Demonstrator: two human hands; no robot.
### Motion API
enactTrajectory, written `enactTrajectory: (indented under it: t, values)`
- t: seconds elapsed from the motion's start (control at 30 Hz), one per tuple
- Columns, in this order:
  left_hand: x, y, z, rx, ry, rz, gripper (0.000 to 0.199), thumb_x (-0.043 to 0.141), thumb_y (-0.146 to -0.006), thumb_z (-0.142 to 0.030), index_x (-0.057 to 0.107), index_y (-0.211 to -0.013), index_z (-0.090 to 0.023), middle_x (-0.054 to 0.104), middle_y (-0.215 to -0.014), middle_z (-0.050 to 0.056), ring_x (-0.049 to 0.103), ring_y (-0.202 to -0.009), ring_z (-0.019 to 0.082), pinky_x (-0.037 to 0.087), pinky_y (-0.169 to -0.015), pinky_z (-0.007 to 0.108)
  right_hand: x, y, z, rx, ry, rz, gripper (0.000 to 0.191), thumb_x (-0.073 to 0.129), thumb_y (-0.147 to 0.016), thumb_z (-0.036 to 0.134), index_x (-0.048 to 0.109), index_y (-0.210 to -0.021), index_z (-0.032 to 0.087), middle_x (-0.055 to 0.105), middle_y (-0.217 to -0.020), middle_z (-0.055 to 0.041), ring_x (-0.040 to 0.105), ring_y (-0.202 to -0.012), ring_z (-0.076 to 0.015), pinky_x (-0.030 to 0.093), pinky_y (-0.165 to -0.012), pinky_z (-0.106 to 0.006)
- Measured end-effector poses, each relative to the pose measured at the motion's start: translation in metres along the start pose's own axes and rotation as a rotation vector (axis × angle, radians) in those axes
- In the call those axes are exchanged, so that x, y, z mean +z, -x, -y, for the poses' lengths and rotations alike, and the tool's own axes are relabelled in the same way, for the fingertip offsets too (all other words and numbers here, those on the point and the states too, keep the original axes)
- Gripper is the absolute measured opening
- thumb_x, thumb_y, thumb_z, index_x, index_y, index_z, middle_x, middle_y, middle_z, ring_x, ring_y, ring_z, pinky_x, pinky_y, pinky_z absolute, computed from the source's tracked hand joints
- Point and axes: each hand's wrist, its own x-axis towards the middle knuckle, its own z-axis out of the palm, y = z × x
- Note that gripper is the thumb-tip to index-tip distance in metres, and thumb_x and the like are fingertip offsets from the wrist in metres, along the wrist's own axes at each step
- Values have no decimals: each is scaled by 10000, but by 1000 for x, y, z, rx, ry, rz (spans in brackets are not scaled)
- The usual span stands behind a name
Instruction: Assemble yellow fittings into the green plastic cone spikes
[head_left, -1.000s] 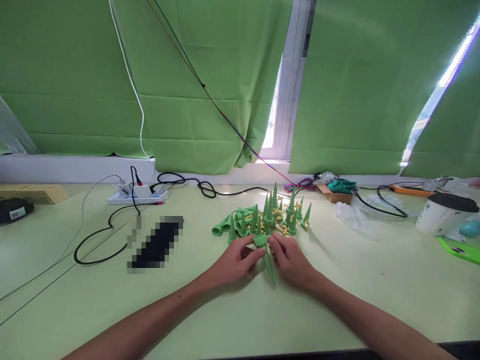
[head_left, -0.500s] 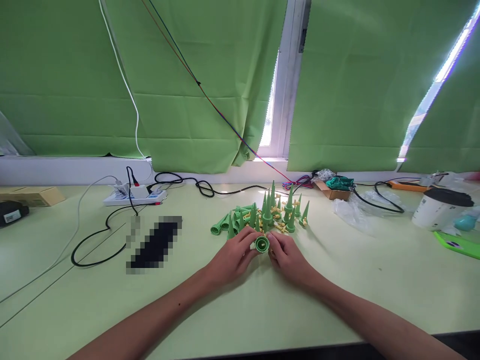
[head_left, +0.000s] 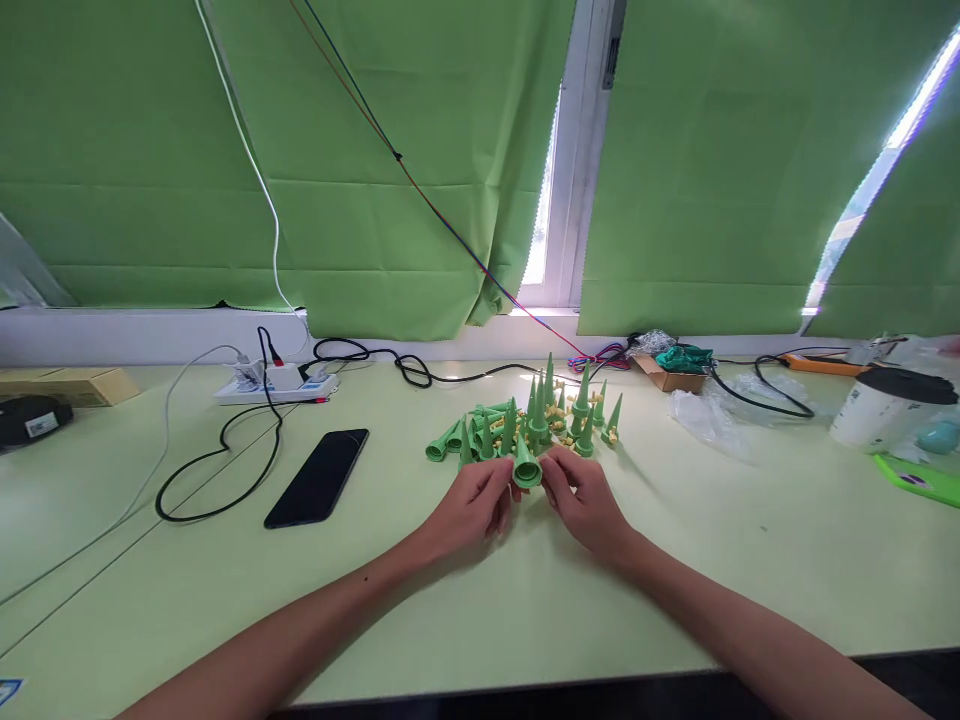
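A green plastic cone (head_left: 527, 473), its hollow ringed base turned towards me, is held just above the table. My left hand (head_left: 471, 505) pinches it from the left with thumb and fingers. On the other side, my right hand (head_left: 589, 497) is closed, its thumb and fingertips pressed together at the cone's right edge. Whether a small piece sits between those fingertips is hidden. Right behind the hands stand several upright green cones (head_left: 538, 420), with small yellow pieces (head_left: 556, 418) among them. More green cones (head_left: 437, 448) lie on their sides to the left of the group.
A black phone (head_left: 316, 480) lies left of my hands. Behind it are a power strip (head_left: 277, 387) and looping cables. To the right stand a small cardboard box (head_left: 667, 377), a clear plastic bag (head_left: 709, 420), a lidded cup (head_left: 885, 412) and a bright green phone case (head_left: 919, 482).
The held cone has tipped so its outer side shows above the base, and sits slightly higher in view. My left fingers have shifted their grip, curling lower beside it. The view has shifted slightly.
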Motion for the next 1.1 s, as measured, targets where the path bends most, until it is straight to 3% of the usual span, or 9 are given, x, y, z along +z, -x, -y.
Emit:
enactTrajectory:
  t: [0.1, 0.2, 0.33, 0.47, 0.63, 0.77, 0.9, 1.1]
  values:
    - [3, 1, 1, -80, 192, 37, 597, 298, -1009, -578, 535, -664, -152, 506, -445, 4, 433, -370, 100, 345, -430, 235, -2, -2, 4, -103, 93, 31, 346, 414, -1013, 309, 405, -680, 214, 439, -595, 32, 371, -541, -117, 308, -550, -275]
    - [4, 1, 2, -70, 288, 58, 550, 378, -990, -582, 526, -679, -154, 510, -465, -1, 453, -370, 103, 316, -387, 225, -3, -2, 5, -149, 134, 66, 321, 409, -1006, 299, 427, -697, 212, 471, -611, 23, 401, -551, -121, 323, -561, -275]
    - [1, 0, 0, -73, 312, 97, 467, 512, -940, -580, 479, -717, -172, 499, -459, -24, 504, -386, 117, 329, -377, 216, -4, -1, 3, -144, 134, 85, 313, 396, -1008, 317, 428, -714, 216, 462, -621, 22, 399, -559, -125, 329, -559, -273]
    - [-3, 0, -4, -77, 290, 142, 444, 521, -942, -566, 447, -734, -181, 533, -476, -21, 479, -374, 95, 318, -383, 208, -5, -1, 1, -154, 137, 97, 317, 384, -1011, 307, 382, -705, 222, 439, -623, 26, 375, -561, -125, 312, -554, -272]
    - [-5, 2, -5, -22, 131, 149, 427, 500, -949, -576, 570, -920, -156, 515, -531, -32, 500, -431, 100, 329, -421, 212, -5, -1, -2, -116, 165, 139, 348, 341, -1028, 329, 321, -695, 230, 434, -613, 28, 354, -551, -127, 297, -547, -279]
    - [-5, 4, -8, 25, -14, 134, 412, 485, -962, -548, 578, -1046, -156, 477, -566, -45, 485, -469, 100, 368, -474, 223, -5, -2, -6, -86, 189, 182, 359, 312, -1041, 352, 318, -704, 229, 418, -606, 36, 350, -547, -127, 293, -555, -283]
    - [-5, 5, -10, 85, -175, 83, 308, 496, -969, -458, 576, -981, -162, 511, -640, -20, 507, -560, 121, 384, -531, 238, -5, -3, -5, -77, 192, 189, 371, 303, -1042, 360, 325, -696, 227, 395, -599, 39, 335, -544, -126, 285, -554, -286]
    - [-8, 4, -9, 365, -474, 59, 208, 448, -982, -300, 592, -899, -176, 595, -916, 69, 522, -771, 169, 432, -687, 279, -5, -5, -1, -53, 198, 158, 433, 279, -1036, 423, 268, -651, 224, 320, -559, 44, 279, -528, -120, 257, -527, -292]
